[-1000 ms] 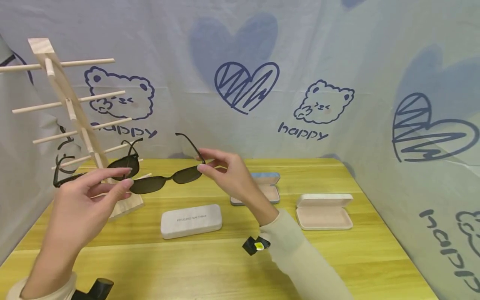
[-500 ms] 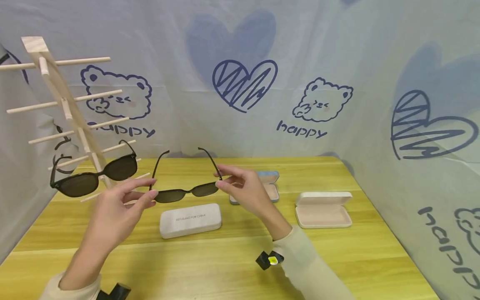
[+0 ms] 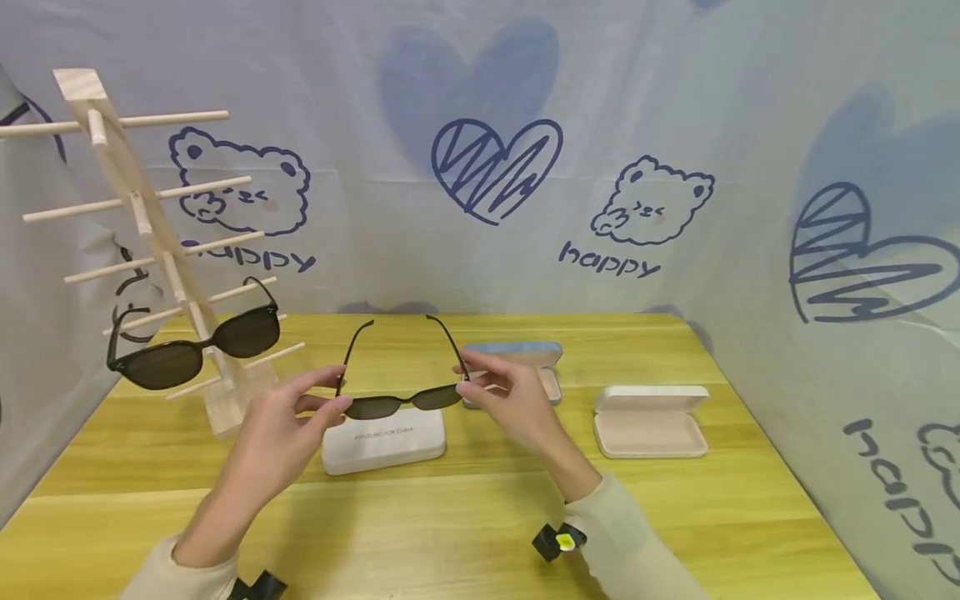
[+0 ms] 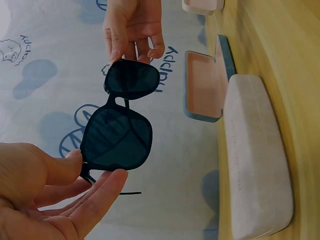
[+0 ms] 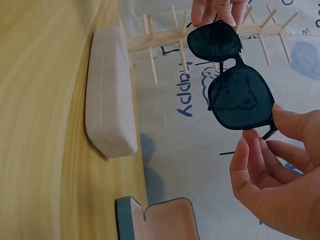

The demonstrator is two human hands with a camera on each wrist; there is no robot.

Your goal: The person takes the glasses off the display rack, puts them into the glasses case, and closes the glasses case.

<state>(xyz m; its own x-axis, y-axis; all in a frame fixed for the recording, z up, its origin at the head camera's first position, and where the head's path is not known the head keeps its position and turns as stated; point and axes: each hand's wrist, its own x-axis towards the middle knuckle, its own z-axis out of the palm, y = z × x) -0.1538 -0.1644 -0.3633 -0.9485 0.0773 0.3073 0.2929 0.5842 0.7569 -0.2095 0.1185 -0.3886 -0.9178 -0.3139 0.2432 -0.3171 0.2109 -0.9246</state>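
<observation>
Dark sunglasses (image 3: 427, 397), arms unfolded, held in the air; judged light and stiff, with thin arms that could bend and lenses likely to smear or scratch. Left hand (image 3: 281, 429) and right hand (image 3: 517, 400) each pinch a frame corner by its hinge, likely the best hold. In the head view the lenses partly hide the closed white case (image 3: 386, 448).

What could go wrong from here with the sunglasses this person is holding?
The held sunglasses are pinched only at their outer ends by the left grip and right grip; if either slips, they might drop onto the closed white case or table. Fingertips sit right beside the lenses, so smudges are possible.
</observation>
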